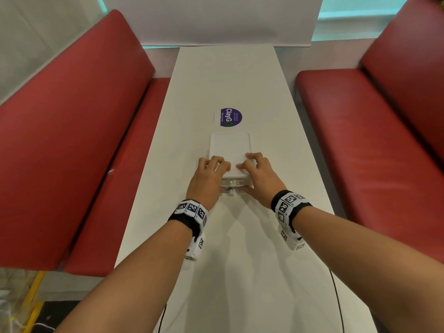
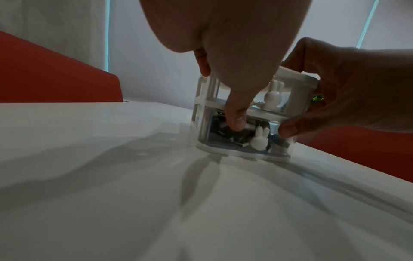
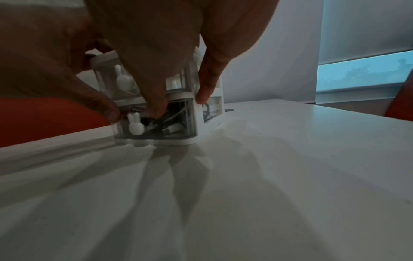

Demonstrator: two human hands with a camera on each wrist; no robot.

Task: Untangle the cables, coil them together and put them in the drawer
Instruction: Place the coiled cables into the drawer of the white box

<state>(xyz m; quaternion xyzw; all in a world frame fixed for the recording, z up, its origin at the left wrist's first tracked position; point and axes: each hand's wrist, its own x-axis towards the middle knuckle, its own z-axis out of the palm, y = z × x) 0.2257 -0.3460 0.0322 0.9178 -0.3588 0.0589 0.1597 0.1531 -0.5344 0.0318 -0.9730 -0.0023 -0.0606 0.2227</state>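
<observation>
Centrally, both hands clamped on drawer box (image 1: 229, 155), cables (image 3: 165, 126) inside lower drawer, bare table (image 1: 240, 260) all around.

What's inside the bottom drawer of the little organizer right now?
Through the bottom drawer's clear front, dark and white cables with connector ends lie bunched inside. The rabbit knob and thumbs cover part of it; whether they're neatly coiled cannot be seen.

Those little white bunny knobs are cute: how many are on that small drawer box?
2 rabbit knobs show: one on the upper drawer, one on the lower drawer, which holds the cables. The drawer box shows only its front, so others may be hidden.
</observation>
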